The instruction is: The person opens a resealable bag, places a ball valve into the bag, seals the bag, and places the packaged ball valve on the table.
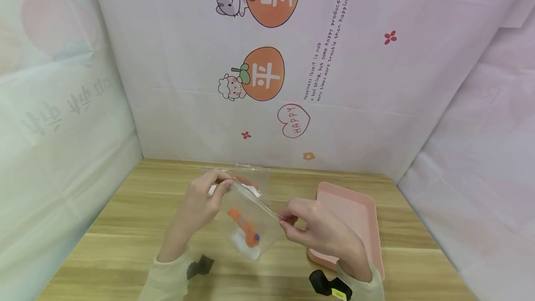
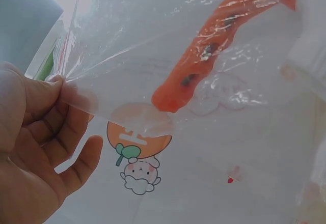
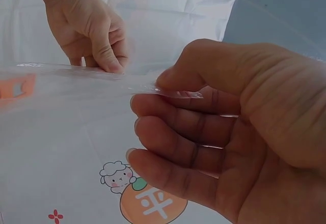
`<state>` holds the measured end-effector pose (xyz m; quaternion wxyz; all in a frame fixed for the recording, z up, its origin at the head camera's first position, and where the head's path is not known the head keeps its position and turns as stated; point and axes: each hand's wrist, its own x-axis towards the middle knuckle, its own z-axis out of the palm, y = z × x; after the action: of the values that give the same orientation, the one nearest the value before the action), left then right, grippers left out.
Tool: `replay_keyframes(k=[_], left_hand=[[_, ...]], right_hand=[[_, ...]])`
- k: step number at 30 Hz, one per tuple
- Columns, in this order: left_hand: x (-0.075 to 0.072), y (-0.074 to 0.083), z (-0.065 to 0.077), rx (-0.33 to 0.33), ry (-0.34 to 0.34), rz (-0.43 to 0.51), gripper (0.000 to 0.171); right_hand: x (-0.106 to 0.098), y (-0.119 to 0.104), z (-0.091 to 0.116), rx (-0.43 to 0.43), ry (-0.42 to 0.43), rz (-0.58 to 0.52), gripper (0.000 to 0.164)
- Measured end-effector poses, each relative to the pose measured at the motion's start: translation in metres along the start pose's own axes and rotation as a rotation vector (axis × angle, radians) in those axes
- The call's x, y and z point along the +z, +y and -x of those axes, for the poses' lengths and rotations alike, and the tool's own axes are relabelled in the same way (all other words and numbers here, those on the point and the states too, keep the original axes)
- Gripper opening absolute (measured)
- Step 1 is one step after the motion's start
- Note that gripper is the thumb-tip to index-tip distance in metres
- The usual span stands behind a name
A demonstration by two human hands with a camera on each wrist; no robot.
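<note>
A clear plastic bag (image 1: pixel 269 233) hangs between my two hands over the table. My left hand (image 1: pixel 200 201) pinches one end of its top edge between thumb and fingers. At the other end, my right hand (image 1: pixel 322 229) pinches the same edge, as the right wrist view also shows with the bag's rim (image 3: pixel 140 85) under the thumb. Inside lie a long orange object (image 1: pixel 241 224) with a blue spot at its lower end and a white bundle (image 1: pixel 240 243). Up close in the left wrist view, the orange object (image 2: pixel 204 51) has dark holes along it.
Behind the held bag, another clear bag (image 1: pixel 261 175) with orange and white contents lies on the wooden table (image 1: pixel 138 226). A pink tray (image 1: pixel 369 226) sits to the right, partly under my right forearm. Printed white cloth (image 1: pixel 355 120) walls in the table's back and sides.
</note>
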<state>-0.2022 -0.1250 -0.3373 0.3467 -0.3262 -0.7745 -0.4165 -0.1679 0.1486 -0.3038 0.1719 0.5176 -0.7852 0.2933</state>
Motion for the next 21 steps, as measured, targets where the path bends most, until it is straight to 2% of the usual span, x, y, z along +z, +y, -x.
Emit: replay_keyframes(k=[21], left_hand=[[-0.0033,-0.0020,0.0008,0.015,0.020,0.000,0.014]], right_hand=[[-0.0054,-0.0002,0.0038,-0.026,-0.002,-0.007,0.022]])
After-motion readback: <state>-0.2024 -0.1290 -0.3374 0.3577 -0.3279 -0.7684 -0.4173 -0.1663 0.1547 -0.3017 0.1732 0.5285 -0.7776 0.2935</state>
